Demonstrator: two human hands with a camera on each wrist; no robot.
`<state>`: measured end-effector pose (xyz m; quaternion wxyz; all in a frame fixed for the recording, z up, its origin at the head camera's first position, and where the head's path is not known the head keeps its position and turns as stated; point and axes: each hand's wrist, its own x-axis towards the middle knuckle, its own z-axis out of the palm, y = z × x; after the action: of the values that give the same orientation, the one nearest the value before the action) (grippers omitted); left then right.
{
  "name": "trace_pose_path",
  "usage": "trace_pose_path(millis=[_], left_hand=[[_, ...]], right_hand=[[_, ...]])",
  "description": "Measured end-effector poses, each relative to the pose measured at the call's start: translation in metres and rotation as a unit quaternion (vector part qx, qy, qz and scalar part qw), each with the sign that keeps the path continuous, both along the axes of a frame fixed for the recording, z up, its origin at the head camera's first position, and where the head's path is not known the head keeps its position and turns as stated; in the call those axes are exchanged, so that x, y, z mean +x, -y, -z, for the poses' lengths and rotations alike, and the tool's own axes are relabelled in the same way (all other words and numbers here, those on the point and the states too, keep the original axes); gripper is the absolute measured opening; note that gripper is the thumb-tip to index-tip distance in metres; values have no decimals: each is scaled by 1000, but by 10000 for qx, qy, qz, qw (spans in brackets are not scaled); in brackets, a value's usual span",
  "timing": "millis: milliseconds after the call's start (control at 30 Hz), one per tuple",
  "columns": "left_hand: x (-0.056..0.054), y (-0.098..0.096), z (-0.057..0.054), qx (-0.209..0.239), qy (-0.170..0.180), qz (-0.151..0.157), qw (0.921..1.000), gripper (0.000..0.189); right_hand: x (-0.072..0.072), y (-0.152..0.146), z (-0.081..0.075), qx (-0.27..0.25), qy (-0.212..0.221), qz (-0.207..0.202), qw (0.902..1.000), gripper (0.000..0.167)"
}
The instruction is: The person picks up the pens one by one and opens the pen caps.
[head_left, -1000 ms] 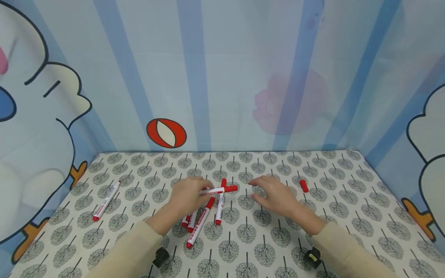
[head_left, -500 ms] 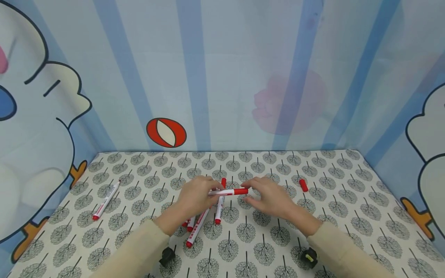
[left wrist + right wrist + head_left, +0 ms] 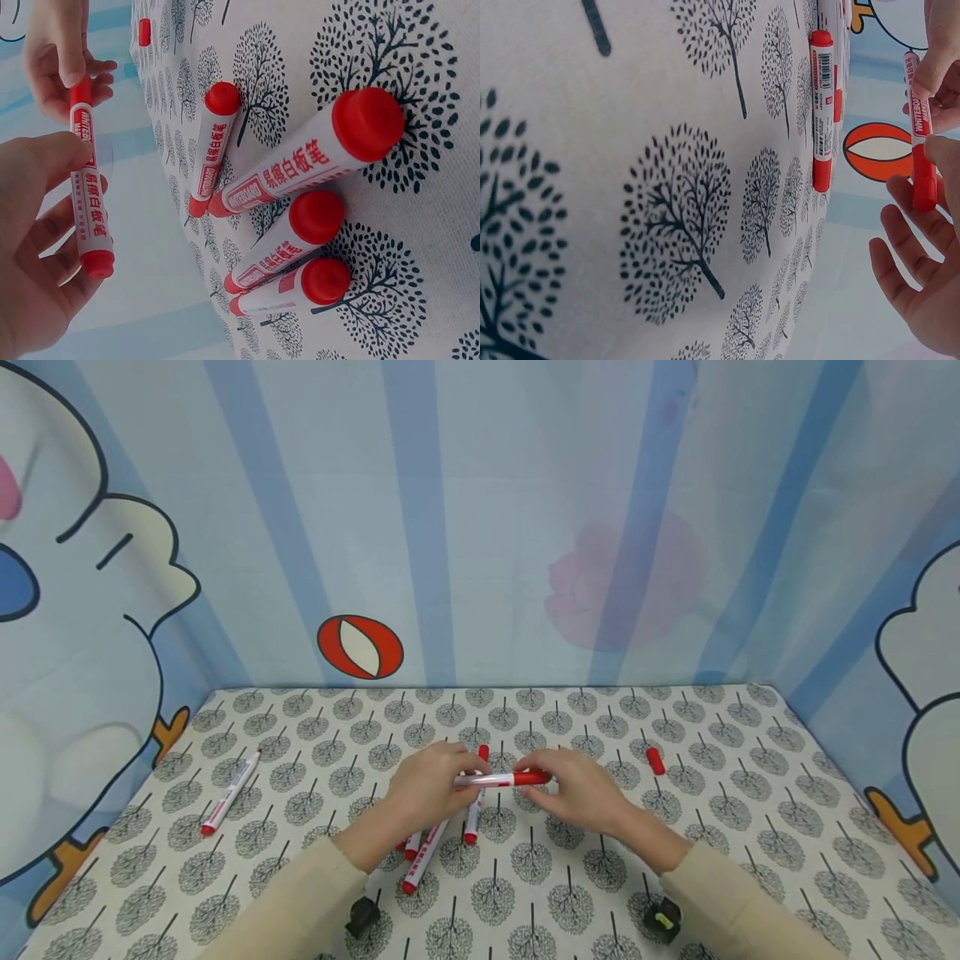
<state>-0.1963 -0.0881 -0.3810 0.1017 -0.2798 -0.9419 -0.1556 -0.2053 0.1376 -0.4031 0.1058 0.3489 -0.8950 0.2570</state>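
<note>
A white whiteboard marker [image 3: 491, 780] with a red cap [image 3: 528, 778] is held level above the table between both hands. My left hand [image 3: 431, 787] grips its white body, thumb laid along the printed label in the left wrist view. At the other end, my right hand [image 3: 583, 787] pinches the red cap between thumb and fingers; its remaining fingers spread out in the right wrist view. Beneath and beside the left hand lie several capped markers, among them one marker [image 3: 426, 856] slanting toward me and another marker [image 3: 474, 814] behind the held one.
Off to the left lies a marker [image 3: 231, 793] without its cap, its thin tip pointing away. A loose red cap [image 3: 656, 761] rests right of the right hand. The tree-patterned cloth [image 3: 585, 914] ends at a printed curtain [image 3: 510, 527] behind.
The left hand has carried the marker to the right. My right hand, apart from it a second ago, has closed in and taken hold of the red cap.
</note>
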Motion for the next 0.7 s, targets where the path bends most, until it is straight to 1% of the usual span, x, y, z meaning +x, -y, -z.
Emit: trace_pose_path(millis=[167,300,400,500,567,700], left_hand=[[1,-1,-1,78,71,4,9999,20],[1,1,0,230,250,-113,9994,19],[0,4,2,328,388,-273,9983,19],[0,7,3,396,481,-367,9974,18],[1,9,2,413,493,-365,9973,18],[2,10,0,410,410,-298,9979,17]], right_hand=[[1,0,0,-239,227,69,9994,19],[2,-1,-1,-457,411,176,9980,17],[2,-2,0,-548,433,223,9973,16],[1,-3,1,-561,450,275,9970,16],[1,-3,2,-545,450,309,9970,17],[1,-2,2,-450,340,322,9979,17]])
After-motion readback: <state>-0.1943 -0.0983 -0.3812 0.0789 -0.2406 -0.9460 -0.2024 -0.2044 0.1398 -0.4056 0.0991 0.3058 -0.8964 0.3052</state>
